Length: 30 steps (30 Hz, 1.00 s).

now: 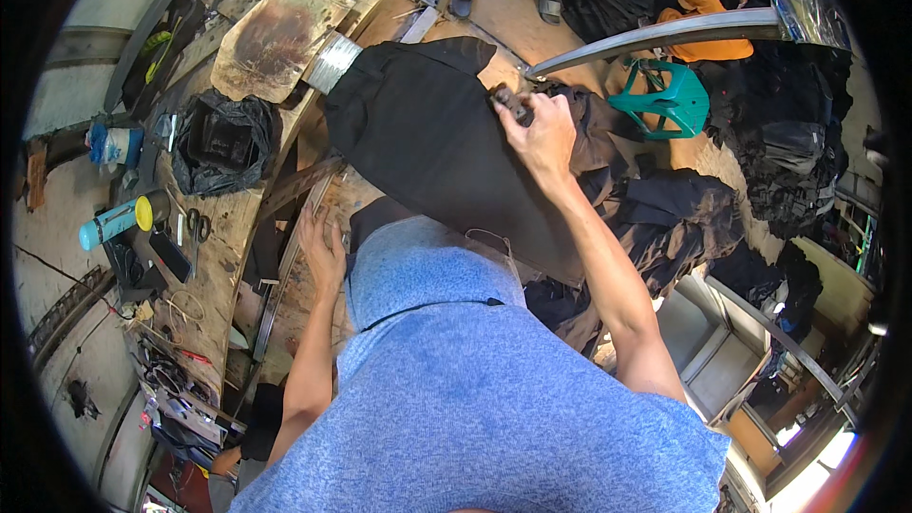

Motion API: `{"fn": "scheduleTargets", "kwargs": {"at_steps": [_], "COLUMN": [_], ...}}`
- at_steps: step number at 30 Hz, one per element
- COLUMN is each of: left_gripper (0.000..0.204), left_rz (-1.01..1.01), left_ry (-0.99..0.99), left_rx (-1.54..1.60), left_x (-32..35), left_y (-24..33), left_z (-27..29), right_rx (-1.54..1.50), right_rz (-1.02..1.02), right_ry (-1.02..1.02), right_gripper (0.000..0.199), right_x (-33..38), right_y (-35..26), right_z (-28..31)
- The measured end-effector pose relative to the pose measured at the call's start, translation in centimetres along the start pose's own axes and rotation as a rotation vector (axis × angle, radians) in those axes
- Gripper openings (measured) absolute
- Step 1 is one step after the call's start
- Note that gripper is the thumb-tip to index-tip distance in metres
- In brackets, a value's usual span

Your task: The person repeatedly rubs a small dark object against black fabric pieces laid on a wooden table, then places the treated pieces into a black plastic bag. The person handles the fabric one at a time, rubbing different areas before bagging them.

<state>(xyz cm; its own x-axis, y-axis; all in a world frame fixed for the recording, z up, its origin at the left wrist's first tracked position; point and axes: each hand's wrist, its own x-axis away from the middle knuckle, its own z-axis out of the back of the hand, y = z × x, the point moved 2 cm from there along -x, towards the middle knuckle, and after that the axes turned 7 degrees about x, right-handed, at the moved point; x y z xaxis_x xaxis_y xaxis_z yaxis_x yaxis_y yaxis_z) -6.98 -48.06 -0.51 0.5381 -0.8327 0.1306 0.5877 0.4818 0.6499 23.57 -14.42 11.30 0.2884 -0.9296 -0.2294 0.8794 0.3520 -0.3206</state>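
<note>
Wooden desk (222, 256), left hand (324, 249) near it with grip loosely open and empty, matte black cloth (427, 138) spread smooth across the middle, small blurred dark object (509, 103) at its right edge, pinched between right hand (545, 138) fingertips.

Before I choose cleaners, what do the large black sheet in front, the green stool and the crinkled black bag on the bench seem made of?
Black sheet: probably cloth, matte, softly folded; weave indiscernible.
Green stool: likely moulded plastic, semi-gloss, evenly coloured.
Crinkled bag: apparently thin plastic film, shiny along its creases.
</note>
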Motion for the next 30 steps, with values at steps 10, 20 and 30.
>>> {"fn": "scheduleTargets", "kwargs": {"at_steps": [10, 20, 30], "left_gripper": [0.041, 0.036, 0.035], "left_rz": [0.202, 0.373, 0.385], "left_ry": [-0.128, -0.237, -0.316], "left_rx": [-0.077, -0.095, -0.112], "left_x": [7.4, 12.1, 13.5], "left_y": [-5.0, -8.4, -8.3], "left_z": [-2.2, -4.0, -5.2], "right_rx": [-0.071, -0.150, -0.054], "right_rz": [0.014, 0.422, 0.428], "right_ry": [-0.281, -0.321, -0.189], "right_gripper": [0.033, 0.030, 0.035], "right_x": [2.1, 9.1, 3.0], "right_y": [-0.7, 1.0, 7.2], "right_z": [2.5, 3.6, 4.7]}}
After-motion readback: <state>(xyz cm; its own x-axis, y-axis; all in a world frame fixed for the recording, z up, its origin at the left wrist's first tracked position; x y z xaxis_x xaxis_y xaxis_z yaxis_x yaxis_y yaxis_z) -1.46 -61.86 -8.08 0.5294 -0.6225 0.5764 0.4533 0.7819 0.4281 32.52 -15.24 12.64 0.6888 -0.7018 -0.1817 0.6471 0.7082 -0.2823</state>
